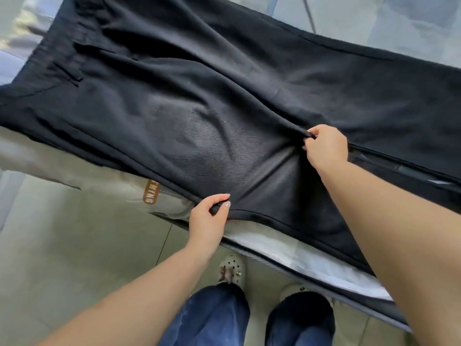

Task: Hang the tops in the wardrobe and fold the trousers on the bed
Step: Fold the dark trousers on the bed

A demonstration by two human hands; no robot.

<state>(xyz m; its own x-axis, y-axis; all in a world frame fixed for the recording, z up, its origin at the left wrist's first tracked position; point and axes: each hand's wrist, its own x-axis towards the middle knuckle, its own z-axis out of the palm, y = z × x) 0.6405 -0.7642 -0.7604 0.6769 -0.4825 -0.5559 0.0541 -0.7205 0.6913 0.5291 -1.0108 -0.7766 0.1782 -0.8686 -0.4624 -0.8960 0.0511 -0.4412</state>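
Black trousers (pixel 199 101) lie spread across the bed, waistband at the upper left, legs running off to the right. My left hand (pixel 208 218) pinches the near side seam of the near leg at the bed's front edge. My right hand (pixel 324 146) pinches the fabric at the crotch, where the two legs split. Creases fan out in the cloth from both grips. A grey garment (pixel 74 168) with a brown label lies under the trousers at the left, partly hidden by them.
The bed's pale sheet (pixel 299 255) shows along its front edge, with bluish bedding (pixel 399 23) at the top right. Below is a tiled floor (pixel 87 245), with my two feet in white clogs (pixel 232 268) and blue jeans close to the bed.
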